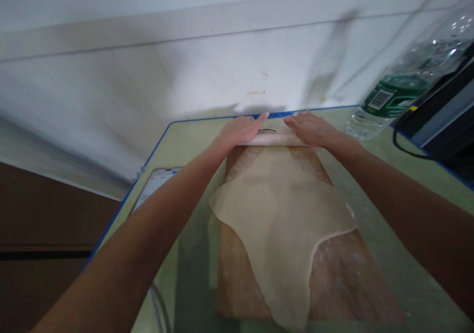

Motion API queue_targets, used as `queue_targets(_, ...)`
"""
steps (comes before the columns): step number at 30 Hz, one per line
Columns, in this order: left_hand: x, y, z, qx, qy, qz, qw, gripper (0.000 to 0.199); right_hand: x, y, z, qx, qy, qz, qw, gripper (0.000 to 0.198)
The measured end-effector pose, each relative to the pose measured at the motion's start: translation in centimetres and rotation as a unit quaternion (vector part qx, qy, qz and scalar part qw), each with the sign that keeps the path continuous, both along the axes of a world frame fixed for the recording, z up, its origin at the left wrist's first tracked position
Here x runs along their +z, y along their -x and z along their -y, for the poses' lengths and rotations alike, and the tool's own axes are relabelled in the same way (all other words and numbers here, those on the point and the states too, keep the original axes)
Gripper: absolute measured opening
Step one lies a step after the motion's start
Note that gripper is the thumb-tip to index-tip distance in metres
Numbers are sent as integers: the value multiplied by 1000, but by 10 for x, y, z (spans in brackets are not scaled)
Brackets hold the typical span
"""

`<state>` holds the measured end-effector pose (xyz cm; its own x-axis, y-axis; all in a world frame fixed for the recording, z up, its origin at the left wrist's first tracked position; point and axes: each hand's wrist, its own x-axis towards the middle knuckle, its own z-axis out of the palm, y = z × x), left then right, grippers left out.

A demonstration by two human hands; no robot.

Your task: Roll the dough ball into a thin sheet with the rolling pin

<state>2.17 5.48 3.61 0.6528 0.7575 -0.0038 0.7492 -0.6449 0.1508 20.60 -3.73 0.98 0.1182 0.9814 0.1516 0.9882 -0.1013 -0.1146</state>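
Dough lay spread thin over the board, a pale sheet with an uneven edge. Its near tip reached down to the front edge of the board, and its left lobe hung a little past the left side. Its far end was wound around the pin, which lay across the far end of the board.

My left hand pressed flat on the left part of the pin, palm down, fingers straight and close together, not closed around anything. My right hand pressed flat on the right part in the same way, fingers stretched and pointing to the left. The fingertips of both hands were near each other above the middle of the pin, with a small gap between them. Both my arms were stretched forward over the table.

Bare wood showed on the board at both far corners and at the near right, where it looked dusted with flour. The board stood on a pale green table with a blue edge.

A phone lay on the table to the left of the board, partly hidden under my left arm. A bottle of clear plastic with a green label stood at the far right, near my right hand but apart from it. Beside the bottle there was a dark case, with a black cable curving onto the table. Behind the table was a white wall.
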Motion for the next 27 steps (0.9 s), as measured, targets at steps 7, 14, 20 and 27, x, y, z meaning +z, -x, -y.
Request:
queue_targets(7,-2,29,53,7,-87,-4,996,78,9,41,56,-11,5,72,997,55)
queue_targets(14,-9,65,110,-59,-216,20,974,58,2,71,116,7,-82,63,995,48)
queue_targets(20,7,92,142,-101,-165,-22,981,60,6,83,161,59,-99,77,990,53)
queue_targets(27,2,88,126,-141,-145,-15,979,57,-5,74,157,70,-111,70,989,65)
